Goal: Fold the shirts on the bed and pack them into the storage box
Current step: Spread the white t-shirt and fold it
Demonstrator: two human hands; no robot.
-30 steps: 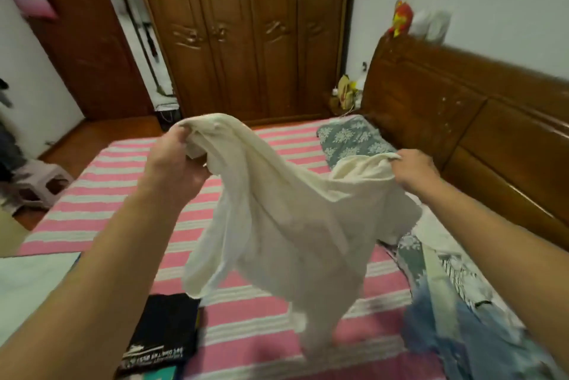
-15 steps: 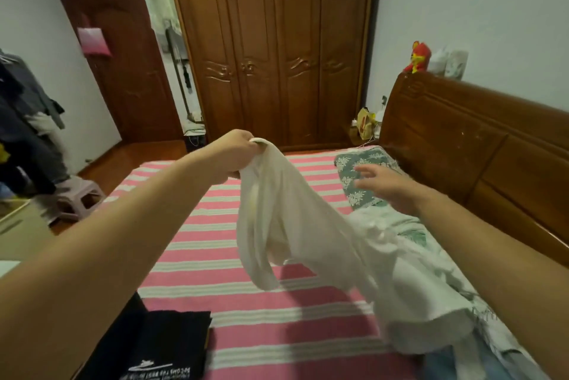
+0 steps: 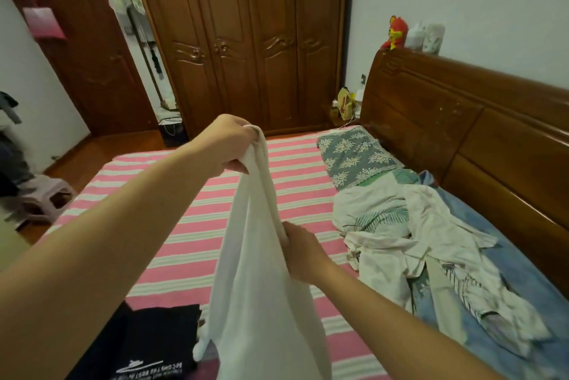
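1. The left hand [image 3: 229,145] is up high and grips the top of a white shirt [image 3: 261,287], with its fingers curled tight round the cloth.
2. The right hand [image 3: 303,256] is lower down. It pinches the side edge of the same shirt.
3. The white shirt hangs down long and loose between the two hands, above the striped bed [image 3: 191,225]. It is not folded yet.
4. A black shirt [image 3: 147,345] lies flat on the bed near the person — it looks folded already, so I think one is done.
5. A pile of clothes [image 3: 409,235] sits in a messy heap by the wooden headboard [image 3: 462,133]. Those still need folding.
6. I cannot see the storage box at all, so nothing looks packed yet.
7. My guess — the job is only just getting going, with lots left to fold and all the packing still to do.
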